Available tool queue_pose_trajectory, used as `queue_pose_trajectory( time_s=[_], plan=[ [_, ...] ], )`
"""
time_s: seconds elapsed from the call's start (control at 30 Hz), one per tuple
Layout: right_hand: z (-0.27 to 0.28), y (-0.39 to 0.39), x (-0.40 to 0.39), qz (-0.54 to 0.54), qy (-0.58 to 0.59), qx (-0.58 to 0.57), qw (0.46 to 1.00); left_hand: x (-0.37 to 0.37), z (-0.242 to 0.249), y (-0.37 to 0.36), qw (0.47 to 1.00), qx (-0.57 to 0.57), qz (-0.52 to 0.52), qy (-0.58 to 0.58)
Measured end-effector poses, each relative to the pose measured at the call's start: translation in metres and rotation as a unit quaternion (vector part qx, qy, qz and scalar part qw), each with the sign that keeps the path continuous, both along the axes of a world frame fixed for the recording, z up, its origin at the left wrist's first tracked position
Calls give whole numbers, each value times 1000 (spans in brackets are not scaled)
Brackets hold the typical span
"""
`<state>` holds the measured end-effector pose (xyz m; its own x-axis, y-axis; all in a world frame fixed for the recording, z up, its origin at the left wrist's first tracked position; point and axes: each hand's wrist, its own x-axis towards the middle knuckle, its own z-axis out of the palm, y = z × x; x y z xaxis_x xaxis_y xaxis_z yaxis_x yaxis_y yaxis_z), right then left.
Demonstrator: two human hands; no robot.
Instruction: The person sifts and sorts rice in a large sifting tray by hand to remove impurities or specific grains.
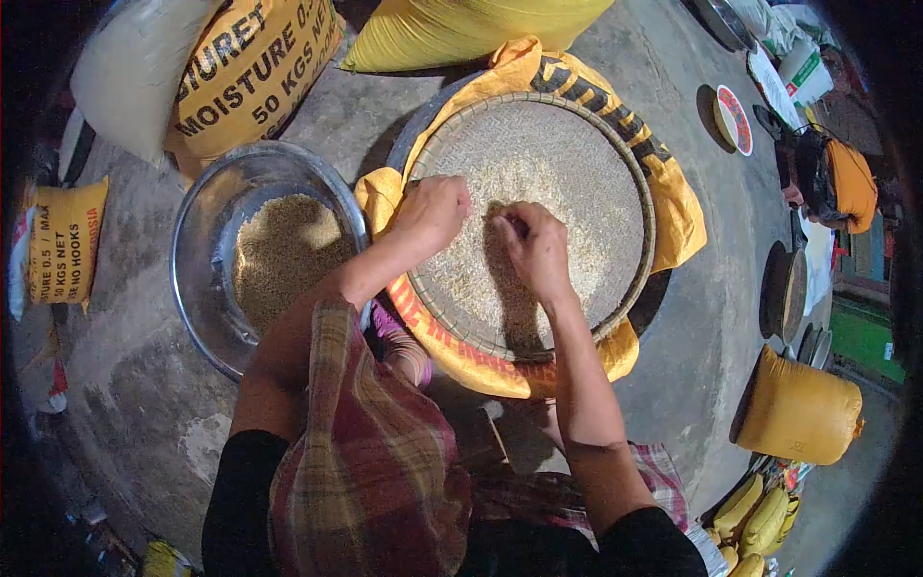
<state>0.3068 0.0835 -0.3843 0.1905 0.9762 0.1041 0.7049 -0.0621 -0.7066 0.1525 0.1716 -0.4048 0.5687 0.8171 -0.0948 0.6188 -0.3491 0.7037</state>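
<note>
Woven tray [567, 130], round, with a raised rim. Pale grain [461, 293] in a thin, loose layer on it, heaviest from the centre toward 6 and 8 o'clock (12 = top of view); weave shows through toward 12 and 2.

Handling (judged): grains small, dry, hard and light; prone to roll and scatter, best taken in a fingertip pinch from the thicker patch at 7 o'clock. Tray probably light and fairly stiff, though the weave may flex under load. Best hold: both sides of the rim, at 3 and 9 o'clock, kept level; a tilt could spill grain.

Right hand [540, 250]: over the tray near centre, thumb and fingertips drawn together. Grain lies below and around it, most thickly from 6 to 9 o'clock of the hand. Contact with the grain uncertain.

Left hand [433, 213]: over the tray's 9 to 10 o'clock side, fingers curled in; grain at its 3 to 5 o'clock. Contents of either hand: cannot tell.

Tray sits over orange sack cloth [679, 219]. Metal basin [213, 216] at the tray's 9 o'clock, holding browner grain [279, 279].
</note>
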Motion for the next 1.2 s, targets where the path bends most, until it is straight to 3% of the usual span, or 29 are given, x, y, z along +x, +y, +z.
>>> queue_pose_trajectory(
  time_s=[0.03, 0.1, 0.13, 0.17, 0.2, 0.23, 0.27, 0.33, 0.4, 0.47, 0.5, 0.53, 0.6, 0.67, 0.73, 0.8, 0.83, 0.87, 0.9, 0.93, 0.97, 1.0, 1.07, 1.1, 1.13, 1.17, 1.2],
  plan=[
    [0, -1, 3, 1, 0, 2, 1000, -2, 6, 1, 999, -33, -1, -7],
    [2, -7, 9, -66, 202, -59, 975, -6, 19, 2, 996, -80, 9, -30],
    [4, -11, 11, -64, 203, -58, 975, -9, 23, 1, 990, -127, 17, -53],
    [9, -14, 13, -89, 359, -85, 925, -12, 21, -1, 991, -125, 18, -53],
    [14, -17, 12, -112, 506, -109, 848, -14, 17, -5, 950, -270, 41, -155],
    [19, -17, 6, -121, 536, -101, 830, -16, 14, -8, 877, -405, 61, -251],
    [25, -18, -2, -122, 536, -98, 830, -15, 12, -14, 878, -404, 58, -251],
    [40, -21, -21, -134, 487, -36, 862, -10, 13, -28, 741, -557, 140, -347],
    [49, -27, -45, -112, 428, -6, 897, -5, -2, -39, 618, -641, 127, -437],
    [51, -32, -66, -65, 212, 9, 975, -1, -5, -40, 562, -712, 186, -379],
    [54, -33, -72, -38, 90, 59, 993, -4, 4, -40, 515, -740, 150, -406],
    [58, -33, -74, -7, -35, 108, 994, -7, 3, -44, 503, -726, 132, -451],
    [60, -35, -71, -8, -13, 133, 991, -25, -44, -46, 475, -725, 86, -492],
    [56, -41, -54, -82, 96, 135, 983, -33, 14, -48, 571, -664, 167, -453],
    [47, -53, -19, -157, 84, 93, 980, -64, 43, -41, 530, -636, 139, -543],
    [29, -66, 21, -237, 96, 74, 964, -121, 1, -35, 744, -442, 126, -484],
    [19, -72, 43, -226, 16, 86, 970, -157, -13, -16, 726, -493, 54, -477],
    [16, -86, 60, -242, -26, 24, 970, -189, -27, 1, 701, -539, -18, -467],
    [15, -94, 69, -266, -38, -35, 963, -210, -44, 2, 701, -540, -20, -465],
    [11, -101, 74, -288, -49, -93, 952, -226, -62, -3, 911, -394, -12, -118],
    [6, -106, 72, -289, -48, -92, 952, -234, -71, -6, 953, -172, -2, 249],
    [2, -111, 70, -301, -73, -125, 943, -230, -67, -6, 953, -173, -1, 249],
    [-8, -112, 66, -309, -100, -158, 932, -217, -65, -10, 881, -86, -75, 459],
    [-15, -108, 61, -260, -107, -93, 955, -206, -57, -18, 881, -87, -75, 459],
    [-20, -102, 54, -210, -114, -27, 971, -192, -44, -27, 953, -53, 40, 295],
    [-18, -93, 42, -212, -77, -48, 973, -177, -31, -33, 981, -15, 154, 117],
    [-13, -83, 29, -214, -40, -69, 974, -162, -18, -35, 981, -14, 155, 115]
  ],
)
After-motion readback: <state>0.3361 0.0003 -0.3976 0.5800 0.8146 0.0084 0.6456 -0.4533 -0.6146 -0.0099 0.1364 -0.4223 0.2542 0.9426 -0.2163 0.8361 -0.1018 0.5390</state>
